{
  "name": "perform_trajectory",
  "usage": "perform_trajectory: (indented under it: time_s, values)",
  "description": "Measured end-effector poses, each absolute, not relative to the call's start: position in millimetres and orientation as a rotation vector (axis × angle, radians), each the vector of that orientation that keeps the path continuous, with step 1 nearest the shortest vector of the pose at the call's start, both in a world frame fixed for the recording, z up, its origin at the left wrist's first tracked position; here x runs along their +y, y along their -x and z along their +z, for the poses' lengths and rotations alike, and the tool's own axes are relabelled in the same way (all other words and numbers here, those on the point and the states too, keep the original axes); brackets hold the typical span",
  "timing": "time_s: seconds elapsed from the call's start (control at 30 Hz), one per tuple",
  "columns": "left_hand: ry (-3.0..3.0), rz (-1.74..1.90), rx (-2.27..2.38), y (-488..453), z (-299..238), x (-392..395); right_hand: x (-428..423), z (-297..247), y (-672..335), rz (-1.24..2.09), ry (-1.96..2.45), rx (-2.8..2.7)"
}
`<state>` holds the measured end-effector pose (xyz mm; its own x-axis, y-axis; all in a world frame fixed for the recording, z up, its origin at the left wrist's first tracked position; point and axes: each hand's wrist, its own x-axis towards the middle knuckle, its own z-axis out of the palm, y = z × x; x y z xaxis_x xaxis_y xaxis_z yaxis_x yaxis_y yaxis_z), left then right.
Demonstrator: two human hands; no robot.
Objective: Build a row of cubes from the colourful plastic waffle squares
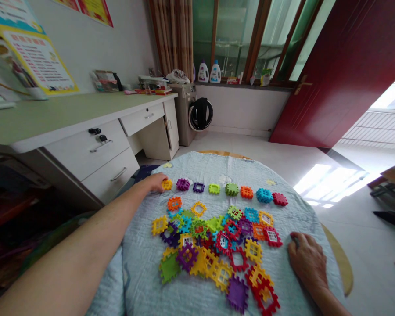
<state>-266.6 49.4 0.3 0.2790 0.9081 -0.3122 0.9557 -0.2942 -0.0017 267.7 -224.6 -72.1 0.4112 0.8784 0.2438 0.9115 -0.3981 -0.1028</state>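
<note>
My left hand [155, 181] reaches to the far left of the round table and its fingers close on a yellow-orange block [166, 184]. That block is the left end of a row of square waffle blocks: purple [183, 184], violet [198, 187], lime [213, 188], green [231, 189], orange [246, 192], cyan [264, 195], red [279, 199]. A heap of loose coloured blocks [217, 245] lies nearer to me. My right hand [305, 259] rests flat on the cloth to the right of the heap, holding nothing.
The table wears a pale blue quilted cloth [141, 263]. A pale desk with drawers [95, 149] stands to the left. A small washing machine [194, 114] sits under the window. A dark red door [342, 74] stands open on the right.
</note>
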Motion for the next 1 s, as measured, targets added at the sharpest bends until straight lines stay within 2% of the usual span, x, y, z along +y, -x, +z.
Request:
perform_trajectory:
  time_s: [0.3, 0.53, 0.77, 1.0]
  values:
    - [-2.348, -0.441, 1.739, 258.7, 1.0, 50.4, -224.3, -70.0, -265.0, -0.182, 2.452, -1.558]
    - [-2.327, -0.306, 1.808, 262.3, 4.6, 30.3, -225.3, -70.3, -266.2, -0.188, 2.453, -1.572]
    - [-2.295, 0.238, 1.731, 284.7, 4.9, -45.3, -225.2, -69.4, -266.0, -0.189, 2.45, -1.578]
    - [-2.213, 0.304, 1.522, 269.7, -6.3, -125.2, -224.4, -69.6, -267.1, -0.163, 2.478, -1.578]
